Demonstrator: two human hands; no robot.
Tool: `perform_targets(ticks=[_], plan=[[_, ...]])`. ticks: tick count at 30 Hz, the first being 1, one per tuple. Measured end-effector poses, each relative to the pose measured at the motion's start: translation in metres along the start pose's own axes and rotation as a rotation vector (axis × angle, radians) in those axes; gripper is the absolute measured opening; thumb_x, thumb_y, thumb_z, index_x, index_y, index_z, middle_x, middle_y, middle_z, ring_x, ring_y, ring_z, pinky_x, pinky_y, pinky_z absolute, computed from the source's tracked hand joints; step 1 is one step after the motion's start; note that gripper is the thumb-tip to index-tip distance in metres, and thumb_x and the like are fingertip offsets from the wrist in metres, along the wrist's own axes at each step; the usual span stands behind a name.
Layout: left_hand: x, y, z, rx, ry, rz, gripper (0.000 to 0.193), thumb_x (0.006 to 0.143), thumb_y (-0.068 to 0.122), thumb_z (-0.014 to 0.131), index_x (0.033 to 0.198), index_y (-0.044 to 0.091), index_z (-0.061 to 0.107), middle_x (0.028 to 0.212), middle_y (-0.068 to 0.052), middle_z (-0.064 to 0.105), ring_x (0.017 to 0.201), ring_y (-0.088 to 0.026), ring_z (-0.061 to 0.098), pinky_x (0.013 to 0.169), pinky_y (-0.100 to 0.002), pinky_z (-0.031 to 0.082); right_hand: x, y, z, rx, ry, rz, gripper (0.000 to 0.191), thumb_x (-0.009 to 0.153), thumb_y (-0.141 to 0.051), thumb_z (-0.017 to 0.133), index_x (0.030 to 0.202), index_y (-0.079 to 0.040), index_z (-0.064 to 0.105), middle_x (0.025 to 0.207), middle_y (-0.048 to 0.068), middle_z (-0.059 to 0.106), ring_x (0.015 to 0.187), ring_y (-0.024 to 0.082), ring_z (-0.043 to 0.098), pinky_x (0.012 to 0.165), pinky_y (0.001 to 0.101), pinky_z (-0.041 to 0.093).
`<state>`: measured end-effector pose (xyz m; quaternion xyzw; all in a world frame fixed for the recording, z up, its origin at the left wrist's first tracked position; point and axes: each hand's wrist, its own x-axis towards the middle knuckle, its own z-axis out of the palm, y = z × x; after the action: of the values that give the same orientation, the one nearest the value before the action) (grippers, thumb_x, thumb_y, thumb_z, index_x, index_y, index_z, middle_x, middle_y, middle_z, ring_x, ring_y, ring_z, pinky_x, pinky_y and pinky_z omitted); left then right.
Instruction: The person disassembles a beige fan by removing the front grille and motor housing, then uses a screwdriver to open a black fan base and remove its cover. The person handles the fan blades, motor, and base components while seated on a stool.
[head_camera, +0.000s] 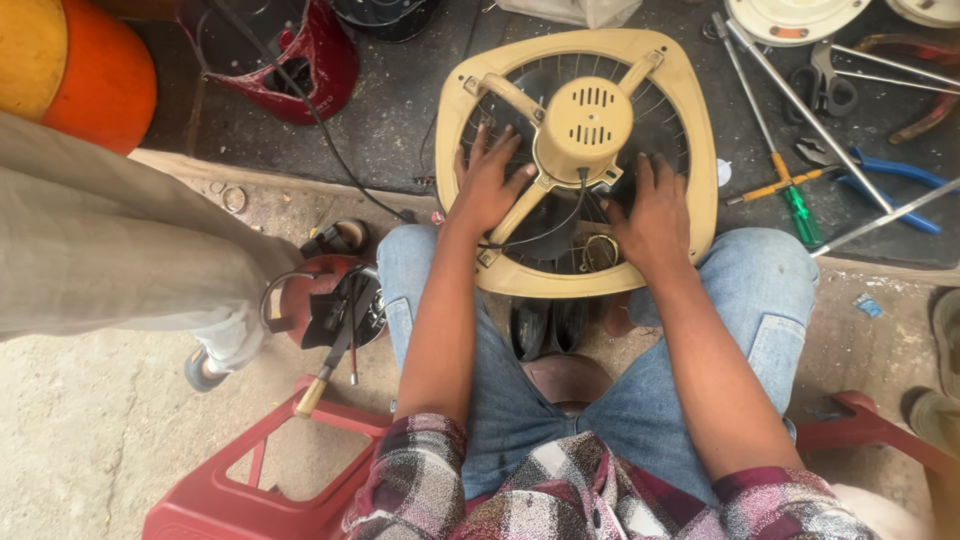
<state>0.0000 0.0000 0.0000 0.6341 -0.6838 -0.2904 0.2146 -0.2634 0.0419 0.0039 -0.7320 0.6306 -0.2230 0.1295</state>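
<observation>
We are noting both hands' palms (487, 190) hiding part of the fan grille (660, 110), while the white discs (795, 15) are being cut off at the top edge.

Bare left hand (487, 187) and bare right hand (655, 215), no gloves, rings or watch. Both forearms are uncovered, with the maroon, white and grey plaid flannel shirt (560, 495) rolled at the elbows. Faded light-blue denim jeans (640, 400) cover both knees.
</observation>
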Motion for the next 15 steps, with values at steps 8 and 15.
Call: perform_targets(ticks=[8,15], plan=[[0.007,0.007,-0.004,0.041,0.14,0.035,0.061,0.092,0.041,0.07,0.136,0.0,0.06,0.138,-0.023,0.06,0.142,-0.037,0.043,0.121,-0.059,0.012,0.006,-0.014,-0.016,0.125,-0.023,0.037,0.036,0.094,-0.027,0.078,0.121,-0.007,0.066,0.118,0.018,0.07,0.114,0.037,0.064,0.097,0.0465,0.052],[0.0,0.005,0.002,0.043,0.06,-0.019,0.053,0.092,0.04,0.07,0.124,-0.002,0.067,0.126,-0.024,0.067,0.129,-0.037,0.055,0.121,-0.058,0.018,0.004,0.001,-0.007,0.041,-0.023,-0.065,0.075,0.084,-0.031,0.08,0.145,0.002,0.052,0.154,0.024,0.044,0.146,0.042,0.035,0.114,0.0565,0.026]])
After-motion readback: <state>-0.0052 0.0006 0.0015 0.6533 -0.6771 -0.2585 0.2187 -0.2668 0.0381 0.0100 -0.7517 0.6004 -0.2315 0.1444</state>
